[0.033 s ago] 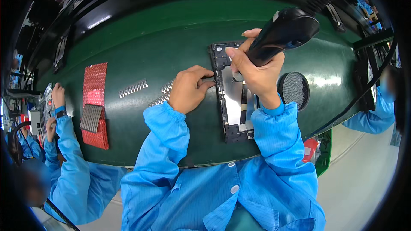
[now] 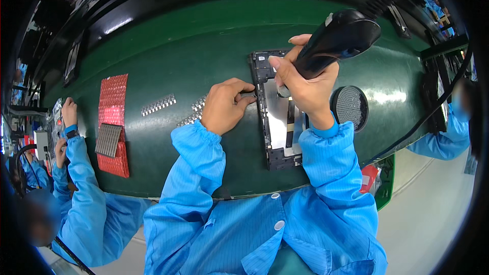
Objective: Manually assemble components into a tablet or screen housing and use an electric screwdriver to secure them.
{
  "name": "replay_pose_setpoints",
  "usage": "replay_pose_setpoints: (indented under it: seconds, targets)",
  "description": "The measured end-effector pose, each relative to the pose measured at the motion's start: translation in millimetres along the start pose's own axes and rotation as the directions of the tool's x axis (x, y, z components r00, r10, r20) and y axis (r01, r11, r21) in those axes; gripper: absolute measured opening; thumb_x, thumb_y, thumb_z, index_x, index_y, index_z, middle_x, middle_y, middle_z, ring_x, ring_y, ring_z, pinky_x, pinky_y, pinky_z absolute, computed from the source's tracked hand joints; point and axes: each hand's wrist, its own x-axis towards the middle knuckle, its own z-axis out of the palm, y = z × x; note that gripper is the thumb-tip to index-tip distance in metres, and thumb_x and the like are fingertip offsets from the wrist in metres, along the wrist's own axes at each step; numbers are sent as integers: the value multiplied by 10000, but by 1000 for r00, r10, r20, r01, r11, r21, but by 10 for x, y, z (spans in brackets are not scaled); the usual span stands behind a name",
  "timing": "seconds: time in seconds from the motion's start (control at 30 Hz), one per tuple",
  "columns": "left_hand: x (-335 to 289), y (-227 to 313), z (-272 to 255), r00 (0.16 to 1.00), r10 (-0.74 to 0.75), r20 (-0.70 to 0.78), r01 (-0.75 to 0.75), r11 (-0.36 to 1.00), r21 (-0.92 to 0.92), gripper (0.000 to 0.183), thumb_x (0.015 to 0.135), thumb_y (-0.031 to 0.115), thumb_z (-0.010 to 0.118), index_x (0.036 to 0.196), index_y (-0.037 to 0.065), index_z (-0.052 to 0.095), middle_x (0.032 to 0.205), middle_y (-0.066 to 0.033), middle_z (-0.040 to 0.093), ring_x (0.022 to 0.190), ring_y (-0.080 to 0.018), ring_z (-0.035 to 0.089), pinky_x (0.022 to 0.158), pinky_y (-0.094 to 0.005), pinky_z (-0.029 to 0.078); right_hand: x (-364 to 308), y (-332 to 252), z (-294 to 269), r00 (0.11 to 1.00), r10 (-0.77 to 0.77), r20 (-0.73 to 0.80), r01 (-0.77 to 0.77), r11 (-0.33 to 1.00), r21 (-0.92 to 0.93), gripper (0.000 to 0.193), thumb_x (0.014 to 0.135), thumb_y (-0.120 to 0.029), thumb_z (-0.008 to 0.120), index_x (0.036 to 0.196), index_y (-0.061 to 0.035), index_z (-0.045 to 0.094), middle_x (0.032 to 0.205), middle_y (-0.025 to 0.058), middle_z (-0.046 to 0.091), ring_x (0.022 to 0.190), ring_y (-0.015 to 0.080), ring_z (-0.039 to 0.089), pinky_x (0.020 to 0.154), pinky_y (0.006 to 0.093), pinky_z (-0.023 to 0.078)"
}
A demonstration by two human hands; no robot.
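My right hand (image 2: 311,89) is wrapped round a black handheld tool (image 2: 336,40) with a thick ribbed cable sleeve at its upper end. The tool's lower end is mostly hidden by the hand. Below it lies a black frame with a silver metal plate (image 2: 276,117), like an opened device housing. At the frame's left edge, my left hand (image 2: 226,106) has its thumb and forefinger close together in a pinch; what they grip, if anything, is too small to make out. Strips of small metallic pieces (image 2: 192,117) lie just left of that hand.
Another such strip (image 2: 159,105) lies farther left, beside a red bubble-wrap sheet (image 2: 113,102) bearing a grey ribbed block (image 2: 108,140). On the right are a round black dish (image 2: 350,108) and a black cable (image 2: 407,133). A co-worker's sleeve (image 2: 86,188) reaches in at left.
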Motion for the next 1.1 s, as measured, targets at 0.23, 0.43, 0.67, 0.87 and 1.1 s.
replay_pose_setpoints:
  seconds: [0.23,0.43,0.67,0.87,1.1]
  targets:
    - [-18,-91,-16,994,-64,93,70,995,-65,198,730,28,711,923,-1,677,761,-112,669,654,-174,619,588,-299,486,3,9,-14,1000,-11,0,11,999,-42,358,768,76,688,1064,23,494,617,48,585,507,100,559,478,214,428]
    - [-28,-192,76,992,-109,-67,72,908,-412,156,815,52,685,953,-18,665,785,-16,663,657,-49,573,555,-173,441,-13,0,-13,999,-17,-41,16,1000,-18,328,752,61,710,1022,31,526,621,26,589,529,77,550,507,211,435]
    - [-17,-44,154,963,-252,100,264,786,-559,154,791,61,712,899,-41,671,775,-48,666,678,-80,587,590,-219,471,1,-28,-92,998,-68,0,68,998,7,371,778,94,664,1083,16,467,618,74,587,493,124,562,476,248,454]
    - [30,-144,204,994,-103,37,109,904,-413,150,843,94,680,926,-26,646,794,-26,651,703,-55,573,528,-200,455,-8,-86,5,997,-14,-75,17,999,41,322,729,53,730,996,43,552,609,11,592,513,71,558,526,212,442]
    - [81,-85,174,982,-182,57,189,884,-428,104,784,14,677,865,-50,666,782,-81,671,687,-108,600,645,-254,497,36,-76,170,1000,-13,28,11,997,73,371,769,81,683,1073,21,480,613,60,589,498,106,559,477,224,446]
